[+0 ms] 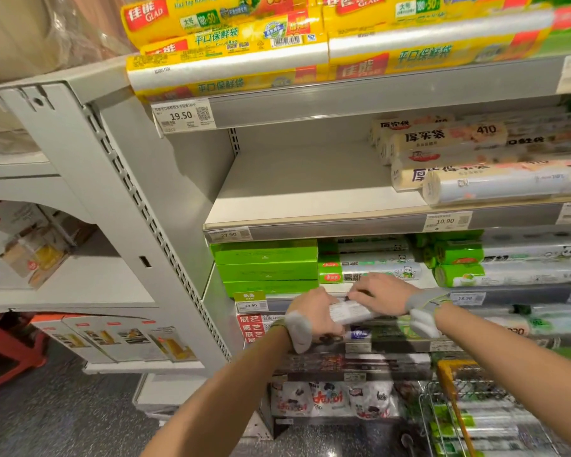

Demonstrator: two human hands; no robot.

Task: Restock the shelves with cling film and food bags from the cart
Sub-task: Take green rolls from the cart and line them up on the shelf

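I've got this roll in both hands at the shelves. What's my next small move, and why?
Probably lift the roll onto the bare left part of the middle shelf. The left hand and right hand both hold it, that part stands unfilled beside the pale rolls, and the shelf with green boxes below looks full.

"GLAD" on yellow rolls (225,28), "19.50" tag (182,115)

head view; down toward near shelves (310,192)
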